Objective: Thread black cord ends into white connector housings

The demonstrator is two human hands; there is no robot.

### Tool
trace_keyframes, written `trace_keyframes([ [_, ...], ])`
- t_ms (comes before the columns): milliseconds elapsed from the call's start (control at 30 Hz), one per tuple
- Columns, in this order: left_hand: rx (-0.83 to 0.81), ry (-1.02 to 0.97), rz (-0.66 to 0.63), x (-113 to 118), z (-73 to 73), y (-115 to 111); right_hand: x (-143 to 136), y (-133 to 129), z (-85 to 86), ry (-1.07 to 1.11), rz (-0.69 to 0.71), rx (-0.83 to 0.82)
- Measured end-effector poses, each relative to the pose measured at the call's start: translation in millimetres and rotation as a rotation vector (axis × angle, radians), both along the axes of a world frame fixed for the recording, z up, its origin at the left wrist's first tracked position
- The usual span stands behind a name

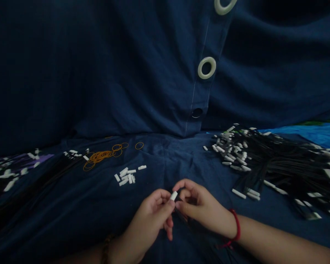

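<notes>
Two hands meeting near centre | left hand (pixel 151 216) fingers pinching white cap (pixel 173 195) | right hand (pixel 200 205) fingers closing on thin black cord (pixel 194 223) | step, judged: fitting cap on cord end | next calling for steady alignment

We find no writing, label, brand, number or sign that can be read anywhere in this view. The dark blue cloth (pixel 159 110) is plain, and the two white plastic rings (pixel 206 68) set in it are blank. The small white plastic caps (pixel 128 175) lying on the cloth near its middle, and the heap of black cords with white tips (pixel 280 165) toward its right edge, are too small and dim for us to make out any marking.
</notes>
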State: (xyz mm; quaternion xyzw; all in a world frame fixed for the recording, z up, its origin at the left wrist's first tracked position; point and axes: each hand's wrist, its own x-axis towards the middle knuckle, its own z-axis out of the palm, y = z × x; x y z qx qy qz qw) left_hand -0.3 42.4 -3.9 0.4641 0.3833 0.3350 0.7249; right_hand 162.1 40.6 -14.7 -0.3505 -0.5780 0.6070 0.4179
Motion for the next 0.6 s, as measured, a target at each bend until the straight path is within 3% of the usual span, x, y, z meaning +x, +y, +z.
trace_keyframes([
  [200, 0.035, -0.039, 0.059, -3, 2.3, 3, 7, 5, 6.4, -0.031, 0.173, -0.1],
  [300, 0.029, -0.081, 0.131, -7, 5.4, 5, 22, 7, 23.3, -0.127, 0.253, -0.115],
  [367, 0.012, -0.1, 0.159, -8, 6.1, 6, 31, 0, 42.3, -0.207, 0.168, -0.054],
  [433, -0.005, -0.113, 0.168, -8, 5.8, 7, 33, -18, 63.3, -0.367, 0.008, 0.131],
  [467, -0.011, -0.118, 0.167, -8, 5.4, 7, 31, -31, 72.0, -0.586, -0.067, 0.365],
  [500, -0.014, -0.122, 0.168, -8, 5.0, 6, 25, -45, 78.1, -0.793, -0.042, 0.569],
  [533, -0.015, -0.126, 0.168, -8, 4.7, 6, 18, -61, 80.8, -0.921, 0.085, 0.691],
  [600, -0.014, -0.134, 0.167, -8, 4.8, 6, -1, -93, 75.8, -0.952, 0.316, 0.907],
])
